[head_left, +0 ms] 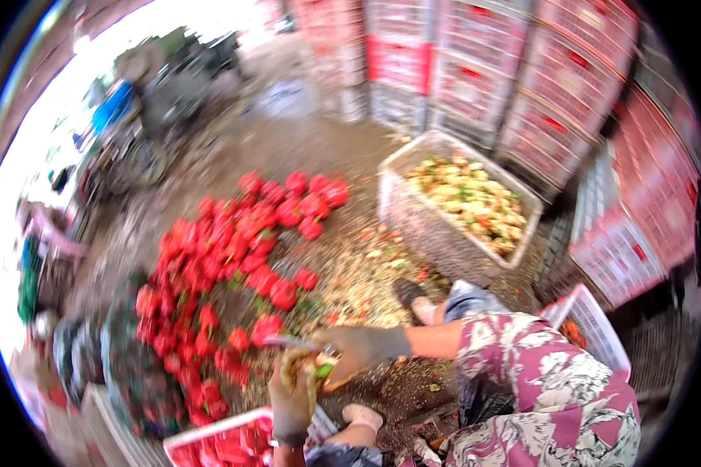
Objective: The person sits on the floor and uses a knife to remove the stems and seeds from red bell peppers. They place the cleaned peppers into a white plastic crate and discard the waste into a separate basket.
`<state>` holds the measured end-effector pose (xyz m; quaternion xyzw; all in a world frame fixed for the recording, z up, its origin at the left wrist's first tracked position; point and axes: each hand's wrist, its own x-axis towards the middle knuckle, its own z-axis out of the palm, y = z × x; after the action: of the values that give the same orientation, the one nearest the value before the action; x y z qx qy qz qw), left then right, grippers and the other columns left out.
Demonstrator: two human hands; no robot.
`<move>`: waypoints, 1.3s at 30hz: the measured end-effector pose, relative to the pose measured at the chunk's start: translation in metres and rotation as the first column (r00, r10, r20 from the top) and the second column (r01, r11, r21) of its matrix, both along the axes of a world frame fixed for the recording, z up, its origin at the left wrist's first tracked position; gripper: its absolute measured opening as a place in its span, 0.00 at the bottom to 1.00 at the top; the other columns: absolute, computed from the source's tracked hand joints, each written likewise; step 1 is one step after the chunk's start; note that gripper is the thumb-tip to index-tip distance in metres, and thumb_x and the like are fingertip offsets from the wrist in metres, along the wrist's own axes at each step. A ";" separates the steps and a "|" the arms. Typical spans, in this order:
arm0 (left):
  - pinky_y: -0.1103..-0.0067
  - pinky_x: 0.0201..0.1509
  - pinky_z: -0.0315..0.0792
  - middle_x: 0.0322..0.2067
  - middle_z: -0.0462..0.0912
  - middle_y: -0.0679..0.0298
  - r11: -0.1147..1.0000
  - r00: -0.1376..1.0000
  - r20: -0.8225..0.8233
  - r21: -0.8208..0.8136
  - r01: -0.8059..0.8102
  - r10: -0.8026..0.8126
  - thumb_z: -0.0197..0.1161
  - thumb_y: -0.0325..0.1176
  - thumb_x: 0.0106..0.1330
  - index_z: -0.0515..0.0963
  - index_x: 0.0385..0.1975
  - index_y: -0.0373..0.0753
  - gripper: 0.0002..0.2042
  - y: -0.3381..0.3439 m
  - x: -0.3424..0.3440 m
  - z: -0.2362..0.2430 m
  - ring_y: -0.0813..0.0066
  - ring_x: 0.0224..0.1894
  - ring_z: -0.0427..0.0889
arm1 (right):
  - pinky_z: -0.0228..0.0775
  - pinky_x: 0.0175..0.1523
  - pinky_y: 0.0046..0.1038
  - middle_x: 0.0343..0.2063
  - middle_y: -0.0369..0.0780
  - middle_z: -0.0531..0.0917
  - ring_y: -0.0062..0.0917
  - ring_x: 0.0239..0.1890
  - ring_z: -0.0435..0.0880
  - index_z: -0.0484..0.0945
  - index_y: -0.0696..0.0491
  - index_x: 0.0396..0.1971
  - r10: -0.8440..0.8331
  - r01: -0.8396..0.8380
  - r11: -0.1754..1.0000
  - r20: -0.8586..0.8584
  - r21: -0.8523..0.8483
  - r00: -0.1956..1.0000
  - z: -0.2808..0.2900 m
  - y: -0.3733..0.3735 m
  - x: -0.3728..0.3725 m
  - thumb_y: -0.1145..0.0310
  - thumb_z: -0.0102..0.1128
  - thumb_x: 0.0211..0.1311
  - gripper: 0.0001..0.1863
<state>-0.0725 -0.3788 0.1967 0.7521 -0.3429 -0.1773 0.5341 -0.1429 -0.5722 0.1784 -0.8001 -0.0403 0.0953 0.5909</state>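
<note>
Both my hands wear grey-tan gloves and meet low in the middle, above the ground between my feet. My right hand is closed around a knife, whose blade points left past my left fingers. Its handle is hidden in the glove. My left hand is closed, its fingers curled by a pale and green pepper core that shows between the two gloves; motion blur softens its outline. Many red bell peppers lie heaped on the ground ahead and to the left. Below my left hand is a white crate of red peppers.
A large pale crate full of cut pepper cores stands ahead right. Scattered scraps cover the ground before it. Stacked red and white crates line the back and right. Dark filled sacks stand left; a white crate sits at my right.
</note>
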 end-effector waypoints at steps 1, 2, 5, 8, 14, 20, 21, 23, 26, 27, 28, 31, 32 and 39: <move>0.83 0.43 0.72 0.40 0.77 0.61 0.999 0.999 -0.008 0.035 0.032 -0.032 0.51 0.19 0.69 0.76 0.43 0.32 0.08 -0.010 -0.010 0.001 0.75 0.36 0.77 | 0.68 0.56 0.38 0.48 0.52 0.77 0.41 0.52 0.78 0.74 0.59 0.52 0.001 0.002 0.997 -0.036 0.079 0.999 -0.007 -0.005 -0.010 0.54 0.77 0.46 0.36; 0.81 0.41 0.73 0.37 0.75 0.62 0.995 0.991 0.093 0.033 0.094 -0.097 0.52 0.23 0.71 0.75 0.44 0.33 0.07 -0.020 -0.010 0.000 0.76 0.34 0.76 | 0.68 0.55 0.37 0.49 0.52 0.77 0.39 0.52 0.78 0.74 0.57 0.52 -0.038 0.044 0.993 -0.057 0.107 0.998 0.006 -0.013 -0.020 0.54 0.76 0.47 0.35; 0.71 0.63 0.70 0.52 0.77 0.57 0.963 0.970 -0.200 0.198 0.181 -0.141 0.53 0.36 0.77 0.69 0.59 0.40 0.15 -0.023 -0.020 -0.010 0.66 0.56 0.76 | 0.69 0.54 0.34 0.48 0.44 0.77 0.34 0.51 0.79 0.72 0.51 0.54 0.024 0.016 0.984 -0.222 0.176 0.975 0.000 -0.032 -0.043 0.52 0.75 0.49 0.34; 0.66 0.53 0.73 0.48 0.77 0.51 0.982 0.955 -0.234 -0.086 0.167 -0.183 0.52 0.38 0.76 0.73 0.53 0.33 0.16 -0.042 -0.036 -0.027 0.59 0.50 0.77 | 0.70 0.51 0.34 0.44 0.42 0.79 0.32 0.47 0.80 0.70 0.50 0.54 -0.045 0.099 0.955 -0.197 0.278 0.979 0.001 -0.045 -0.068 0.54 0.76 0.47 0.35; 0.77 0.29 0.71 0.28 0.68 0.67 0.892 0.771 -0.618 -0.422 -0.162 -0.152 0.54 0.35 0.76 0.71 0.46 0.37 0.09 -0.059 -0.053 -0.025 0.81 0.24 0.68 | 0.73 0.50 0.36 0.42 0.43 0.79 0.34 0.45 0.80 0.70 0.49 0.55 -0.173 0.163 0.983 0.126 0.086 0.977 0.003 -0.068 -0.058 0.54 0.75 0.52 0.33; 0.77 0.24 0.76 0.32 0.66 0.63 0.957 0.966 0.102 -0.196 -0.215 0.238 0.46 0.32 0.78 0.70 0.46 0.33 0.10 -0.026 -0.002 -0.027 0.78 0.22 0.66 | 0.73 0.57 0.34 0.57 0.48 0.74 0.29 0.55 0.78 0.67 0.56 0.62 -0.836 0.922 0.367 0.392 -0.125 0.385 -0.004 -0.248 -0.118 0.62 0.67 0.63 0.31; 0.79 0.24 0.74 0.29 0.65 0.66 0.862 0.888 -0.345 -0.299 -0.410 0.303 0.47 0.36 0.79 0.70 0.40 0.37 0.10 -0.007 0.009 -0.018 0.80 0.23 0.66 | 0.72 0.58 0.33 0.60 0.47 0.72 0.29 0.56 0.77 0.67 0.56 0.62 -0.750 0.964 0.166 0.607 -0.209 0.261 -0.023 -0.271 -0.125 0.63 0.66 0.64 0.30; 0.81 0.25 0.67 0.23 0.61 0.73 0.704 0.747 -0.422 -0.290 -0.649 0.514 0.49 0.40 0.79 0.68 0.34 0.43 0.11 0.049 0.015 0.007 0.84 0.21 0.61 | 0.75 0.49 0.28 0.44 0.42 0.82 0.25 0.42 0.82 0.72 0.58 0.58 -0.533 0.985 0.034 0.831 -0.168 0.161 -0.031 -0.261 -0.100 0.66 0.63 0.66 0.23; 0.80 0.24 0.69 0.19 0.64 0.71 0.581 0.554 -0.263 0.032 -0.814 0.790 0.53 0.37 0.76 0.70 0.30 0.43 0.10 0.111 0.019 0.000 0.84 0.19 0.63 | 0.66 0.23 0.20 0.24 0.32 0.77 0.14 0.18 0.72 0.79 0.57 0.45 -0.896 0.886 0.442 0.020 0.142 0.443 0.011 -0.211 -0.090 0.67 0.65 0.65 0.13; 0.74 0.33 0.77 0.22 0.76 0.65 0.580 0.582 -0.061 0.219 -0.785 0.811 0.55 0.37 0.73 0.76 0.36 0.38 0.09 0.161 0.030 -0.022 0.74 0.25 0.77 | 0.59 0.17 0.19 0.21 0.31 0.76 0.12 0.14 0.68 0.78 0.57 0.44 -0.880 0.858 0.464 0.006 0.219 0.475 0.018 -0.186 -0.080 0.69 0.65 0.64 0.12; 0.70 0.41 0.77 0.31 0.81 0.58 0.561 0.672 0.290 0.384 -0.734 0.681 0.57 0.37 0.70 0.77 0.43 0.36 0.11 0.208 0.032 -0.044 0.66 0.34 0.81 | 0.60 0.19 0.18 0.21 0.32 0.77 0.11 0.16 0.69 0.78 0.56 0.41 -0.861 0.850 0.501 0.001 0.162 0.508 0.022 -0.168 -0.074 0.70 0.63 0.65 0.08; 0.64 0.63 0.71 0.56 0.79 0.43 0.212 0.791 0.560 0.765 -0.608 0.244 0.63 0.36 0.64 0.74 0.60 0.32 0.25 0.210 0.040 -0.052 0.48 0.59 0.78 | 0.62 0.22 0.17 0.22 0.32 0.78 0.10 0.18 0.71 0.79 0.55 0.37 -0.786 0.778 0.619 0.081 0.106 0.613 0.022 -0.143 -0.071 0.70 0.60 0.65 0.05; 0.60 0.64 0.70 0.59 0.75 0.44 0.329 0.810 0.533 0.740 -0.587 0.246 0.62 0.37 0.64 0.73 0.61 0.34 0.25 0.193 0.047 -0.044 0.47 0.63 0.73 | 0.62 0.23 0.17 0.22 0.32 0.78 0.10 0.19 0.71 0.80 0.55 0.37 -0.747 0.739 0.665 0.120 0.110 0.654 0.019 -0.137 -0.071 0.70 0.61 0.64 0.05; 0.60 0.65 0.67 0.58 0.74 0.56 0.575 0.828 0.533 0.738 -0.352 -0.177 0.67 0.40 0.57 0.68 0.63 0.40 0.32 0.057 0.134 -0.136 0.54 0.62 0.70 | 0.62 0.24 0.18 0.21 0.32 0.78 0.10 0.20 0.73 0.81 0.57 0.35 -0.671 0.701 0.704 -0.213 0.118 0.710 0.022 -0.116 -0.055 0.70 0.59 0.62 0.07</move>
<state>0.0617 -0.3219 0.0606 0.9448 -0.3217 -0.0606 0.0138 -0.1979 -0.6882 0.2002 -0.6870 0.2979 -0.0748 0.6585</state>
